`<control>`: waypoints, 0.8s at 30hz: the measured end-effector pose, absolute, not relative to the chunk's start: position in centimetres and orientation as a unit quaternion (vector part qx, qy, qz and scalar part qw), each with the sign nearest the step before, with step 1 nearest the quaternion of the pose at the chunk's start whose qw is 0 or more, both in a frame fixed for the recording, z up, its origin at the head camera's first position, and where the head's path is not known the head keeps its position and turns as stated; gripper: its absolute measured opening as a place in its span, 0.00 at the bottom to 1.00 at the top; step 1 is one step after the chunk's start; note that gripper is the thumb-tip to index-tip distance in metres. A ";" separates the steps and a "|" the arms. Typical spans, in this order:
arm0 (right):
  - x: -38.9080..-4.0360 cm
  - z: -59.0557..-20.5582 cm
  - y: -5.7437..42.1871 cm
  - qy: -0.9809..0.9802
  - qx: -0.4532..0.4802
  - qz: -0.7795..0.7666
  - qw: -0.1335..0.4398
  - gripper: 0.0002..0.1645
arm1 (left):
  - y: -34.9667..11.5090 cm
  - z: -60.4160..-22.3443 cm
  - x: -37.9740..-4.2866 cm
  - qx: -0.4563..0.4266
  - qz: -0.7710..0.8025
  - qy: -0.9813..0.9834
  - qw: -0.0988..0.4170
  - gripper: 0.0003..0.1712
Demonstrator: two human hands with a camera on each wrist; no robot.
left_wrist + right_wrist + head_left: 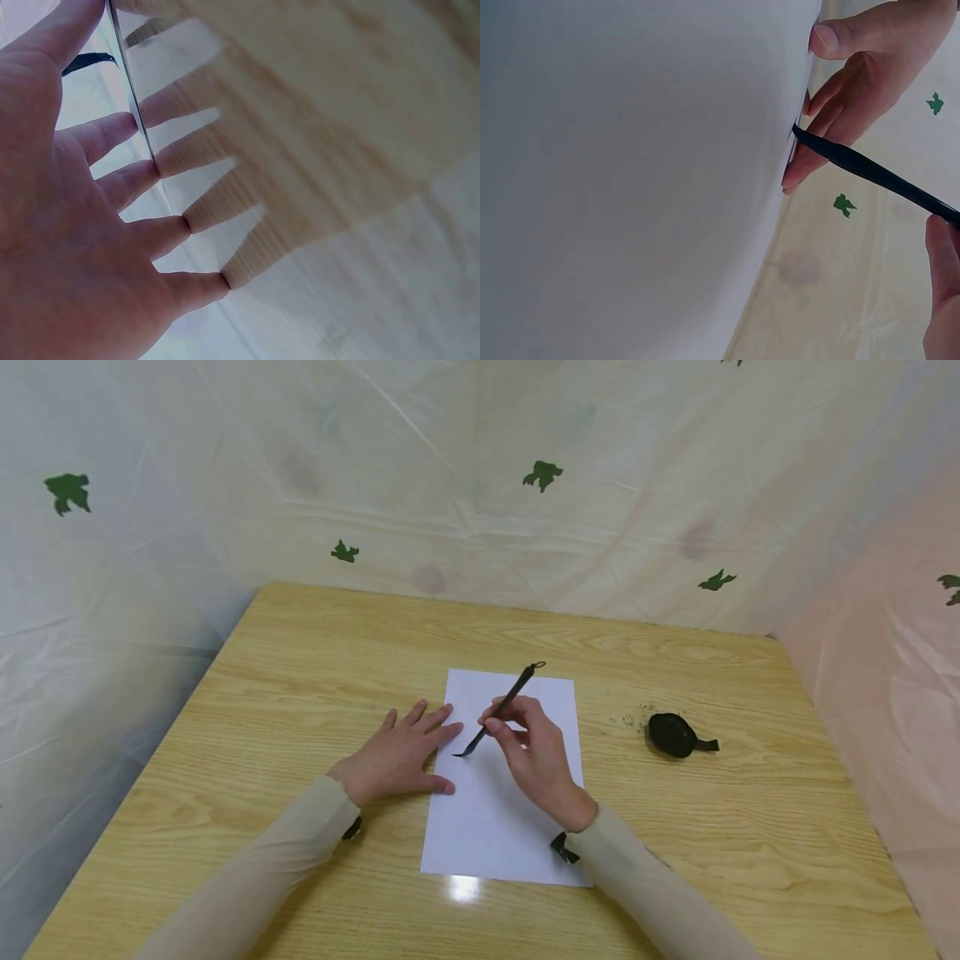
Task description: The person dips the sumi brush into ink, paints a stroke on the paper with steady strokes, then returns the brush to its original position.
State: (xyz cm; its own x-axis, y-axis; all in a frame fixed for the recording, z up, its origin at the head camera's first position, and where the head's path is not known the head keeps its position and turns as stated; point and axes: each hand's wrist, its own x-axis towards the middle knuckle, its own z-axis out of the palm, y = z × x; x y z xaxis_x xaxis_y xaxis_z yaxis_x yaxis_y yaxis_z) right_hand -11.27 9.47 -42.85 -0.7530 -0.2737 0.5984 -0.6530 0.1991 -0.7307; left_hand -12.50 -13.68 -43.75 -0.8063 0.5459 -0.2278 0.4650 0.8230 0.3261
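Pale sheeting with green bird shapes [543, 475] backs your wood-grain table [300, 643], where white paper [510, 852] lies flat. Over it slants your slim black brush [516, 688], looped on top, its bent tip apparently touching the sheet, though contact is hard to confirm. Your right hand [542, 764] pinches its shaft; your left hand [397, 755], fingers spread, rests across the paper's left edge.

no readable text anywhere tbh, no legible brand or label on the black brush [517, 685], zero words or numbers to make out on the white paper [483, 827], same deal with the bird-print curtain [450, 435]
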 end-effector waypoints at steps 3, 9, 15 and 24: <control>-11.2 -42.9 9.5 -0.756 0.306 0.553 0.171 0.19 | -13.7 -43.7 -12.5 0.269 0.128 0.941 0.158 0.53; -11.1 -42.8 9.7 -0.758 0.304 0.552 0.169 0.19 | -13.7 -43.8 -12.6 0.265 0.127 0.941 0.166 0.53; -11.1 -42.8 9.8 -0.760 0.302 0.550 0.170 0.20 | -13.6 -43.7 -12.6 0.264 0.127 0.941 0.168 0.53; -11.1 -42.9 10.2 -0.762 0.300 0.547 0.176 0.20 | -13.7 -43.7 -12.6 0.267 0.124 0.941 0.165 0.54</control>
State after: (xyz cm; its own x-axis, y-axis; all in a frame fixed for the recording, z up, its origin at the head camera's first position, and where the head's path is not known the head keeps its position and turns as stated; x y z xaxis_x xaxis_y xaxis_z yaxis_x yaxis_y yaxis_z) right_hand -11.07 10.15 -42.90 -0.7588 -0.2639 0.5955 -0.6486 0.2218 -0.7281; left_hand -12.60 -13.72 -43.68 -0.8032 0.5428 -0.2455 0.4607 0.8272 0.3216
